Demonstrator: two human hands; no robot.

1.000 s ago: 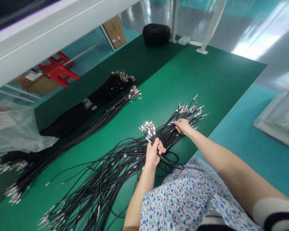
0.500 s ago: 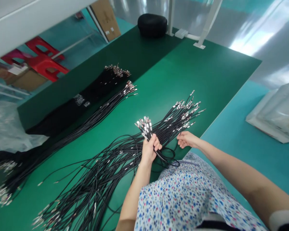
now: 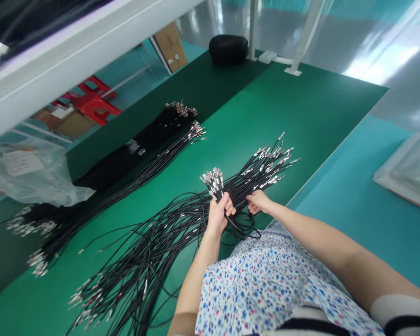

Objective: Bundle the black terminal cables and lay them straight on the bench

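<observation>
My left hand is closed round a small bunch of black cables, whose silvery metal terminals stick up above the fist. Below the fist these cables bend into loops near the table edge. Just to the right, my right hand has its fingertips pinched together, apparently on a single thin black cable, though the grip is partly hidden. Behind and under both hands spreads a large loose bundle of the same cables, with metal ends fanned out at upper right and lower left.
On the green table lie a straighter cable bundle and a dark bundle. Clear plastic wrapping sits at left. A black case stands at the back beside white posts. A white shelf beam crosses the upper left.
My right hand has moved left, closer to my left hand. The left hand keeps its grip on the bunch. The camera view has shifted slightly, showing more of the shelf.
</observation>
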